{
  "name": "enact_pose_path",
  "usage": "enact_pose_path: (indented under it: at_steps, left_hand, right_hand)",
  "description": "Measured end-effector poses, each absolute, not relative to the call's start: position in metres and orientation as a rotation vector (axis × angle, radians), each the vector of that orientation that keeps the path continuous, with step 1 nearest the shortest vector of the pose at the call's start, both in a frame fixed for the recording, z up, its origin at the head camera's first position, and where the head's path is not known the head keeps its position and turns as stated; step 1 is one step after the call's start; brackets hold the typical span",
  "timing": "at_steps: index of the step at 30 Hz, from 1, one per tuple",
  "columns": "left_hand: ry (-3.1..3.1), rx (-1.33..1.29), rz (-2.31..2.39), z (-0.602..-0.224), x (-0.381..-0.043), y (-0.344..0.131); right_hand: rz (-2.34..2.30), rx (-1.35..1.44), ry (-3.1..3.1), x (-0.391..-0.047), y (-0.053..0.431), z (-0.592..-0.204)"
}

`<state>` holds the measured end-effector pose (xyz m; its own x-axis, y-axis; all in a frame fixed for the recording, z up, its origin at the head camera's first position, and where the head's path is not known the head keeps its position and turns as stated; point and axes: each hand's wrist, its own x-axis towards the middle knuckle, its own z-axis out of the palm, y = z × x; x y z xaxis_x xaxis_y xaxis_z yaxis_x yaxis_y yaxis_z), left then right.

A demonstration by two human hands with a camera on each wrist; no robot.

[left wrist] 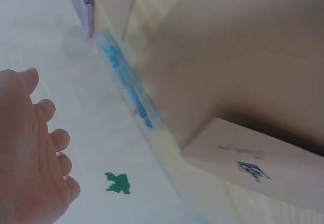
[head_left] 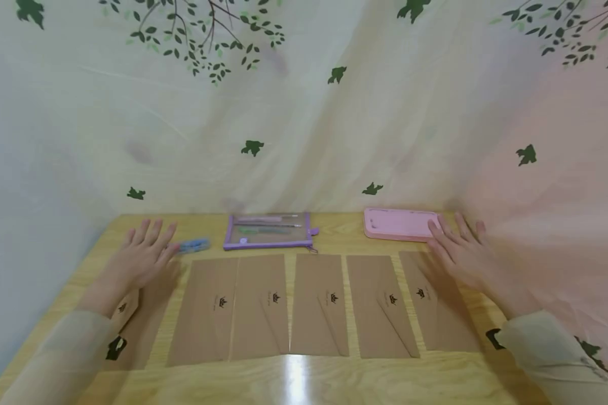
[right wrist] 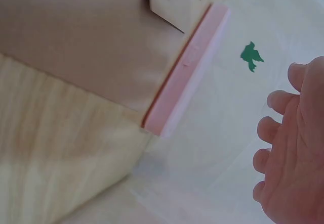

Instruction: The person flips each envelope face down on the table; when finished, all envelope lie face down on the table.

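My left hand [head_left: 144, 259] hovers with spread, straight fingers over the leftmost brown paper envelope [head_left: 149, 332], partly hiding it. Just right of its thumb lies a small blue item in clear wrapping [head_left: 193, 245], longer and slimmer in the left wrist view [left wrist: 126, 80]. On the other side, my right hand [head_left: 463, 256] is also spread, above the rightmost envelope [head_left: 438, 304], and its fingertips overlap the end of a pink pencil case [head_left: 400, 224] in the head view. Neither hand holds anything. Between them lie several more kraft envelopes [head_left: 319, 281] with black crown prints, side by side.
Behind the envelopes sits a clear pouch with purple edging [head_left: 268, 244] and pens inside. A pale cloth with green leaf prints [head_left: 304, 140] hangs at the back and sides of the wooden table [head_left: 223, 385].
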<state>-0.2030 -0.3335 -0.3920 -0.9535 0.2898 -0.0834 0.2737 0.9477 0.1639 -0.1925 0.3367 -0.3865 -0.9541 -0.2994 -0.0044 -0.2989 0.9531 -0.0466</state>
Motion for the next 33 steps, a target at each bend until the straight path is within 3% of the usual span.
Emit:
enact_pose_path:
  at_steps: [7, 17, 24, 33]
  left_hand:
    - [3.015, 0.404, 0.186, -0.361, -0.217, -0.295]
    - [3.002, 0.537, 0.461, -0.316, -0.234, -0.19]
    - [2.966, 0.682, 0.604, -0.325, -0.237, -0.116]
    - [2.802, 0.819, 0.865, -0.364, -0.233, -0.034]
  right_hand:
    - [-0.116, -0.423, 3.121, -0.191, 0.337, -0.369]
    - [-0.524, -0.298, 3.081, -0.177, 0.345, -0.355]
    - [-0.8, -0.331, 3.051, -0.167, 0.36, -0.365]
    - [-1.083, -0.221, 3.024, -0.163, 0.382, -0.381]
